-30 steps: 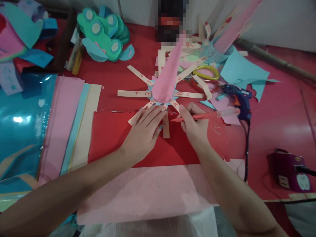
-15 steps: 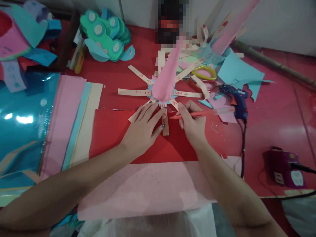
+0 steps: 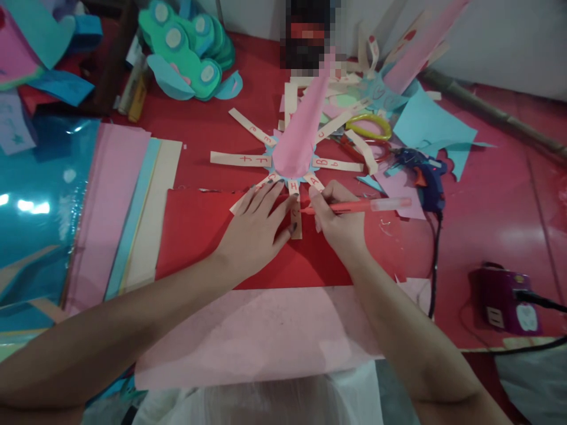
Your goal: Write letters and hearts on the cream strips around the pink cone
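A pink paper cone (image 3: 297, 141) stands on a blue scalloped base, with cream paper strips spreading out around it like rays. Red letters mark the strips. My left hand (image 3: 252, 230) lies flat with fingers spread, pressing on the lower-left strip and beside the strip marked H (image 3: 296, 227), which points toward me. In my right hand (image 3: 339, 221) a red pen (image 3: 354, 206) is pinched, its tip at the right edge of the H strip. Beneath both hands is a red sheet (image 3: 195, 236). My fingers partly cover the lower strips.
Scissors with yellow handles (image 3: 370, 126), paper scraps and a blue glue gun (image 3: 423, 177) lie to the right. A purple power box (image 3: 509, 298) sits farther right. Stacked coloured sheets (image 3: 110, 200) and green foam cutouts (image 3: 186, 53) are on the left. A second pink cone (image 3: 414, 59) leans behind.
My right hand and the pen have shifted slightly left, bringing the tip onto the H strip. My left hand stays on the paper; the whole view has shifted a little.
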`<state>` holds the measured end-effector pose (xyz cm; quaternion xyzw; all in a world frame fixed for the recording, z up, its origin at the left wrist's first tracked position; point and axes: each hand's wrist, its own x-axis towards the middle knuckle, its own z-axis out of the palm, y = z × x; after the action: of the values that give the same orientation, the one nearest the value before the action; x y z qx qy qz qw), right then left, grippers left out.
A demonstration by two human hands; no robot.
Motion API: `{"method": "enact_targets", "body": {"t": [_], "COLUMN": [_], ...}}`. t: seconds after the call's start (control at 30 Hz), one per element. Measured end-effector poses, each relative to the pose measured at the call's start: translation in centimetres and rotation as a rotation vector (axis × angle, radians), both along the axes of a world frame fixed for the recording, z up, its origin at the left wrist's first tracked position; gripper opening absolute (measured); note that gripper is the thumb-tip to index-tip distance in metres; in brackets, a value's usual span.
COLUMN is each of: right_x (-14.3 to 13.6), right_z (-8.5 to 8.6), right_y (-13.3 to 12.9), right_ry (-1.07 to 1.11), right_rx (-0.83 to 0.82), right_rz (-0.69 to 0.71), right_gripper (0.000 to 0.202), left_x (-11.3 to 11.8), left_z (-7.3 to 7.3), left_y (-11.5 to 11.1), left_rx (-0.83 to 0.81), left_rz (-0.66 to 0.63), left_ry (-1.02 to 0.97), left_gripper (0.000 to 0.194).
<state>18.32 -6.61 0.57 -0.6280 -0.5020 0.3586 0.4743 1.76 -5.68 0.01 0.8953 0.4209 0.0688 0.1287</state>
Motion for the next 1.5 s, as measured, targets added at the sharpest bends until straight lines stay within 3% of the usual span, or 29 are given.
{"method": "enact_targets", "body": {"t": [0.33, 0.77, 1.5], "right_x": [0.1, 0.3, 0.2], "right_z": [-0.3, -0.7, -0.4], "right_y": [0.1, 0.1, 0.0], "right_ry": [0.032, -0.081, -0.079], "right_rx": [0.022, 0.067, 0.076], "right_rz": [0.058, 0.092, 0.074], "right_gripper": [0.038, 0.036, 0.034], "left_x": [0.0, 0.0, 0.0], "left_z": [0.1, 0.2, 0.1], "left_y": [0.0, 0.0, 0.0], "left_rx": [-0.023, -0.013, -0.012], "left_rz": [0.006, -0.002, -0.009], "left_ry": [-0.009, -0.019, -0.03], "left_gripper": [0.048, 0.045, 0.047]}}
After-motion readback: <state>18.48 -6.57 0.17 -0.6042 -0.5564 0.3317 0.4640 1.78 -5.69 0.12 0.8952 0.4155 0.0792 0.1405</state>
